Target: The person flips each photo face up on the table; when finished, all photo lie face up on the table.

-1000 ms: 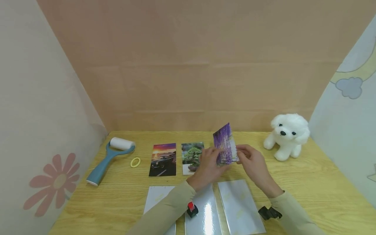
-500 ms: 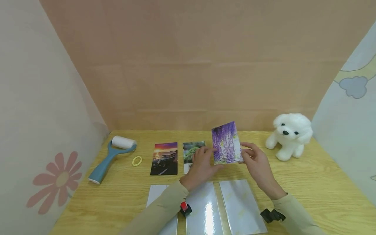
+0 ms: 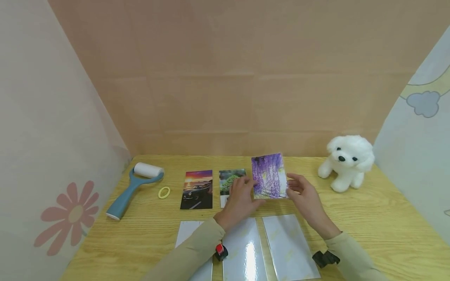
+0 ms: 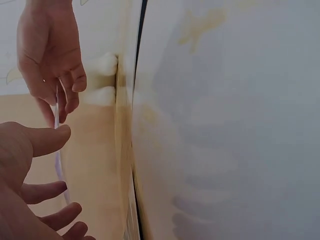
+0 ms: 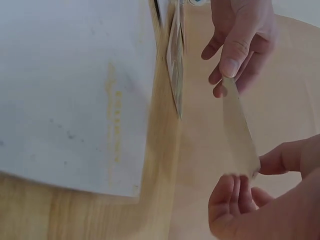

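A photo print of purple wisteria is held up over the far half of the table, its picture side facing the head camera. My left hand pinches it by the left edge, thumb against fingers, as the right wrist view shows. At the opposite edge, my right hand grips the lower right corner between thumb and fingers. In the right wrist view the print's pale back spans the gap between both hands. Behind my left hand, a bonsai photo lies partly hidden.
A car-at-sunset photo lies left of the bonsai one. Pale glossy sheets line the near side under my forearms. Farther left are a blue-handled lint roller and a yellow ring; a white plush dog sits back right.
The wisteria photo has swung from a slanted, edge-on pose to face the camera, then dropped slightly. Both hands keep hold of it; the left hand has shifted a little left.
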### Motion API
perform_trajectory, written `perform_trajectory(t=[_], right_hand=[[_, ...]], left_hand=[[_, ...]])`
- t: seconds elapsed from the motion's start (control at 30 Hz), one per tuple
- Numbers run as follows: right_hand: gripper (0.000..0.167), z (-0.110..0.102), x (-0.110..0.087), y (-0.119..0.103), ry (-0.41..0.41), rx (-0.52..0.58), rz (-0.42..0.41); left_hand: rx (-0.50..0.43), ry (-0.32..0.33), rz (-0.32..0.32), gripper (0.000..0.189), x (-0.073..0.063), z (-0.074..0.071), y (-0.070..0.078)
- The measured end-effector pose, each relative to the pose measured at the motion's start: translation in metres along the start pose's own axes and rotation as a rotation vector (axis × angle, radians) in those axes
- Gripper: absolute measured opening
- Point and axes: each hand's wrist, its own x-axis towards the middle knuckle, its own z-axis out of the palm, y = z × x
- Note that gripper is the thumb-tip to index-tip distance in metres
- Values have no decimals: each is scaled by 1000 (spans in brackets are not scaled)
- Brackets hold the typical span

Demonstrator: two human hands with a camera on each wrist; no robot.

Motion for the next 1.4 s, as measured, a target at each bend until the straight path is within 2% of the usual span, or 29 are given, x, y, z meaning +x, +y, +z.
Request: perform_trajectory(t=[0.17,0.43,0.57,0.93,1.1,1.4], right_hand=[[48,-1,4,9,-10,-125,9],[48,-3,12,22,-83,-157,57],[48,-3,17,25,-99,-170,70],[51,0,23,26,-154,-169,110],[51,2,24,26,-168,-200,117],[50,5,23,28,-204,-256,146]], left_hand=[[112,-4,-1,58,2,6,1],[294,-61,2,44,6,14,5],[318,-75,12,34,8,17,6],[346,-69,-4,40,13,21,7],[352,-104,-23,39,13,22,8],[452,-153,-38,39,14,26,12]])
